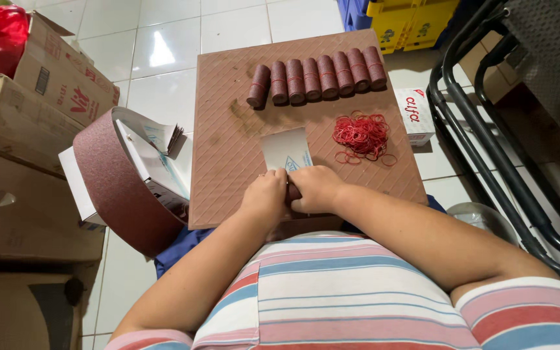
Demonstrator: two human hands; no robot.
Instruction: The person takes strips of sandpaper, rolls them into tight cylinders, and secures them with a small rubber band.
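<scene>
View from above, looking down at a person in a striped shirt seated on a white tiled floor, working at a brown board with a diamond pattern that serves as a desk.

At the lower centre of the frame, both hands meet at the near edge of the board. The left hand and the right hand are curled side by side around a small dark red roll, most of it hidden between the fingers. Each grip is clenched on that roll. Just above the hands, touching the roll, lies the flat unrolled part of the sheet, its pale backing facing up.

In the upper centre, along the far edge of the board, a row of finished rolls lies side by side, each dark red and bound with a band, well apart from the hands. To the right of the sheet, near the right hand, sits a loose heap of red rubber bands.

At the right edge of the board stands a small white box. At the left of the frame, a wide loop of reddish-brown abrasive belt leans against pale sheets. Cardboard boxes fill the far left. Black metal chair tubing crosses the right side.
</scene>
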